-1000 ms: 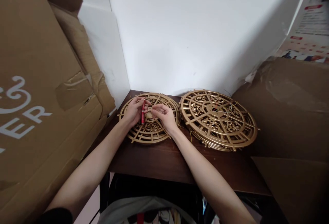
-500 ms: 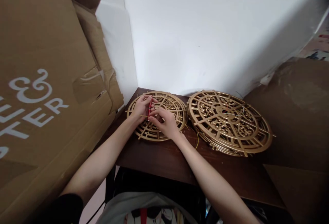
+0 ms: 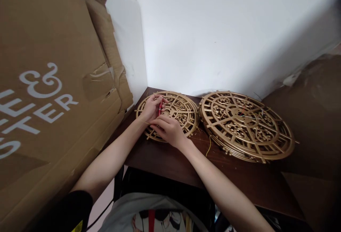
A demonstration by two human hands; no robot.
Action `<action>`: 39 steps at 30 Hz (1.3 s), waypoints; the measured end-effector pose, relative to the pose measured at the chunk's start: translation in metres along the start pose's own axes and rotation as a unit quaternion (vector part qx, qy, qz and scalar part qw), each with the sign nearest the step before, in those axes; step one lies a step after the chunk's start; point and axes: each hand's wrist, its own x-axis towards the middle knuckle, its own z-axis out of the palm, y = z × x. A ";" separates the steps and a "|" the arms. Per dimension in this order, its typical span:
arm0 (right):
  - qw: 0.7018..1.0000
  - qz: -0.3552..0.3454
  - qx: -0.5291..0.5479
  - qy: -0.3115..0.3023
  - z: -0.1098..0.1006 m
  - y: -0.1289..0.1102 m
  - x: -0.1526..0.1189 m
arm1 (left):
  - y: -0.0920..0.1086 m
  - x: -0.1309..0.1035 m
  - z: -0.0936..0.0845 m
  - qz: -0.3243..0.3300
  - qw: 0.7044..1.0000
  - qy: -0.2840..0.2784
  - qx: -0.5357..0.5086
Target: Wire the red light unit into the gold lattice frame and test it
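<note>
My left hand point(image 3: 153, 107) is wrapped round a red pen-like tool point(image 3: 160, 107), held upright over the smaller gold openwork disc point(image 3: 189, 113). Just below and to its right, my right hand point(image 3: 169, 128) has its thumb and fingers pinched near the tool's lower end. A thin yellowish strand shows by its fingertips, and the fingers hide most of what they grip. Both hands cover the near left part of the disc. To the right lies a stack of larger gold discs point(image 3: 247, 122) with thin wires at its centre.
The discs lie on a dark brown table point(image 3: 165, 161) against a white wall point(image 3: 207, 40). A large cardboard box point(image 3: 61, 125) stands close on the left, another point(image 3: 317, 111) on the right. A loose yellow wire point(image 3: 209, 146) lies between the discs.
The view has shifted slightly, so the discs appear farther right. My right hand's fingers have drawn closer together and moved toward my left wrist.
</note>
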 end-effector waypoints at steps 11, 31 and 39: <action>0.999 -0.022 -0.007 0.046 -0.003 -0.011 0.003 | 0.011 0.005 -0.006 -0.122 0.976 0.052 -0.175; 0.986 0.120 -0.086 0.072 -0.001 0.005 -0.001 | 0.013 0.005 -0.007 -0.175 0.941 0.074 -0.280; 0.983 0.137 -0.102 0.074 -0.003 0.004 0.000 | 0.014 0.005 -0.004 -0.166 0.942 0.083 -0.280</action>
